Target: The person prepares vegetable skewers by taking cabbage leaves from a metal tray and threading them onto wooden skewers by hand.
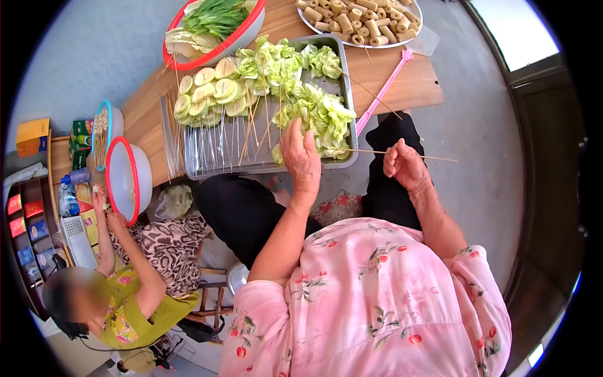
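My right hand (405,164) is closed around a thin bamboo skewer (440,158), which points left toward the tray's front right corner. The skewer's far end meets the lettuce pieces (323,119) there. My left hand (300,154) is over the tray's front edge beside that lettuce, fingers stretched out and slightly apart; whether they touch a leaf I cannot tell. In the metal tray (242,168) lie skewered lettuce and round pale-green slices (204,91), their sticks pointing toward me.
Behind the tray stand a red-rimmed bowl (251,31) of greens and a plate (392,45) of brown tube-shaped rolls. A pink-handled swatter (386,88) and a loose skewer lie at the right. Left, another person (141,283) works by a red-rimmed bowl (143,182).
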A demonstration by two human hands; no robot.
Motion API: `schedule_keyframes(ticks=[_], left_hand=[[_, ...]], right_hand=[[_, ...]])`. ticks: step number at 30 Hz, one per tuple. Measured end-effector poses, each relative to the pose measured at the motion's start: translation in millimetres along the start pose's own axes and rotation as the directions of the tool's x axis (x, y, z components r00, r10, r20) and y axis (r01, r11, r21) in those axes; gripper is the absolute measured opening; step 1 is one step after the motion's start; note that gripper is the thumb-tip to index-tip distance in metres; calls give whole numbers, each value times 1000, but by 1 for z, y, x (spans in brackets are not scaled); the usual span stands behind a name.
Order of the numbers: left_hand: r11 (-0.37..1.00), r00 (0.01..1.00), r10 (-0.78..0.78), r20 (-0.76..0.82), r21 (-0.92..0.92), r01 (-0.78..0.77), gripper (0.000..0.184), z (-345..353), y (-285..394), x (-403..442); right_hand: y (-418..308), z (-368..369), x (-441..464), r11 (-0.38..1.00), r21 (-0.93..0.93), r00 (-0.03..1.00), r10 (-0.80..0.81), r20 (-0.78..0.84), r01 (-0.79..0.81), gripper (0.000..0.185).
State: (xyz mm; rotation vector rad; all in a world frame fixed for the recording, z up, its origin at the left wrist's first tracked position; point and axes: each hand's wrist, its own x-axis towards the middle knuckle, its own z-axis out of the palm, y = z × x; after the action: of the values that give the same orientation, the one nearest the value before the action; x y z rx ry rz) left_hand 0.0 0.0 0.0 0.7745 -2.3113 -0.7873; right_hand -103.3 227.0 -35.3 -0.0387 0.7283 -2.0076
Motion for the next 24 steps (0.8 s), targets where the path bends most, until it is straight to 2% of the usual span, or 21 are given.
schedule_keyframes(ticks=[3, 5, 7, 9, 10, 11, 13, 15, 17, 18, 20, 21, 23, 24], left_hand=[[1000, 1000, -7, -2, -12, 7, 40, 20, 2, 23], [1000, 996, 24, 84, -6, -24, 37, 26, -1, 39], [999, 992, -29, 119, 33, 25, 42, 31, -13, 47], [960, 993, -68, 101, 277, 37, 50, 38, -18, 53], [953, 991, -87, 98, 299, 54, 58, 38, -20, 57], [953, 991, -88, 97, 297, 55, 58, 40, -18, 58], [885, 979, -193, 68, 443, 144, 60, 39, -13, 58], [888, 974, -211, 79, 431, 157, 55, 40, -13, 59], [927, 960, -190, 206, 361, 106, 45, 34, -7, 59], [928, 962, -180, 207, 360, 96, 45, 33, -3, 55], [969, 908, -202, 368, 207, 132, 38, 33, 2, 45], [970, 910, -195, 367, 209, 123, 38, 34, -1, 42], [996, 956, 91, 278, -9, -92, 37, 36, -9, 34], [996, 941, -13, 338, -74, 41, 41, 27, 0, 36]], right_hand=[[-13, -4, -3, 999, -17, 997, 29, -71, -30, 42], [-15, -3, -1, 999, -9, 997, 34, -65, -35, 42], [-12, -3, 3, 999, 21, 997, 47, -60, -45, 40], [-16, -4, 5, 998, 33, 997, 52, -61, -50, 39], [-18, -4, 6, 998, 34, 995, 53, -82, -51, 39], [-20, -5, 6, 998, 36, 994, 53, -100, -50, 38], [-21, -5, 6, 998, 40, 993, 56, -103, -52, 39], [-21, -5, 5, 998, 44, 993, 53, -101, -48, 39], [-19, -5, 2, 998, 45, 994, 41, -102, -36, 39], [-19, -5, 0, 999, 47, 995, 31, -100, -27, 39], [-18, -5, -4, 998, 60, 994, 17, -108, -11, 38], [-18, -5, -5, 998, 64, 995, 10, -104, -4, 38], [-16, -5, -8, 997, 71, 996, -2, -94, 8, 38], [-15, -5, -9, 997, 74, 996, -4, -91, 11, 38]])
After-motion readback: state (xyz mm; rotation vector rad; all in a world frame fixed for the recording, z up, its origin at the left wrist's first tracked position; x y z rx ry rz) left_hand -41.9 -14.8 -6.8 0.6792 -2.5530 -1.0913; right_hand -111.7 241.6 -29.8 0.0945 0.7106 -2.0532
